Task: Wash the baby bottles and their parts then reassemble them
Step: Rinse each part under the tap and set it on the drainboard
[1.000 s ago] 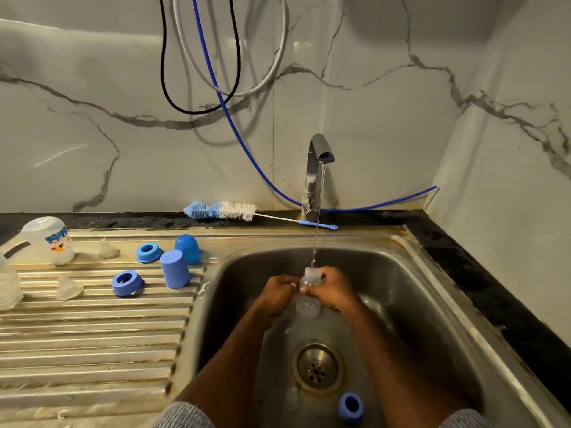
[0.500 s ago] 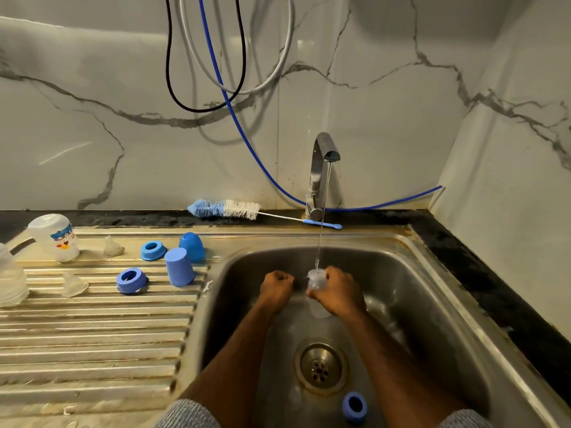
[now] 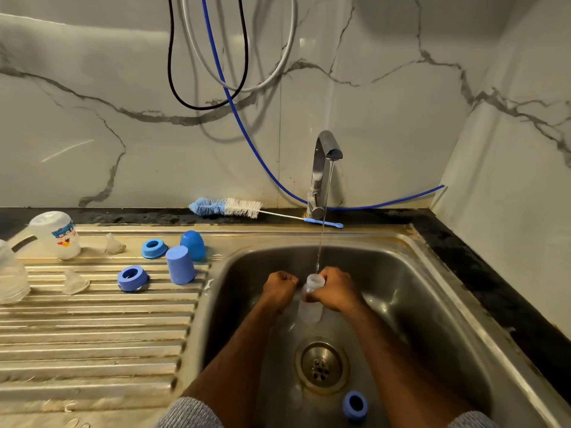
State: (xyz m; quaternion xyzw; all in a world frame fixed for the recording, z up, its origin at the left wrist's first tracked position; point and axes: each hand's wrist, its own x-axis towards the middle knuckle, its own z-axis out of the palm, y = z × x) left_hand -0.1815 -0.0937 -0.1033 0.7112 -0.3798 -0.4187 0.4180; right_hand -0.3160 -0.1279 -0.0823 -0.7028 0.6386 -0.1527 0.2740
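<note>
Single head-worn wide-angle view, looking forward and steeply down into the sink from directly above its near edge. Close enough for both forearms to enter from the bottom. Faces the marble wall and tap; drainboard stretching left.

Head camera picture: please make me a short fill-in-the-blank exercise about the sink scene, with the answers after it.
1. The right hand holds a clear bottle under the running ____.
2. The bottle brush lies on the counter behind the ____.
3. One blue ring lies in the basin near the ____.
4. Two blue caps stand on the ____.

Answers: tap; drainboard; drain; drainboard
</note>
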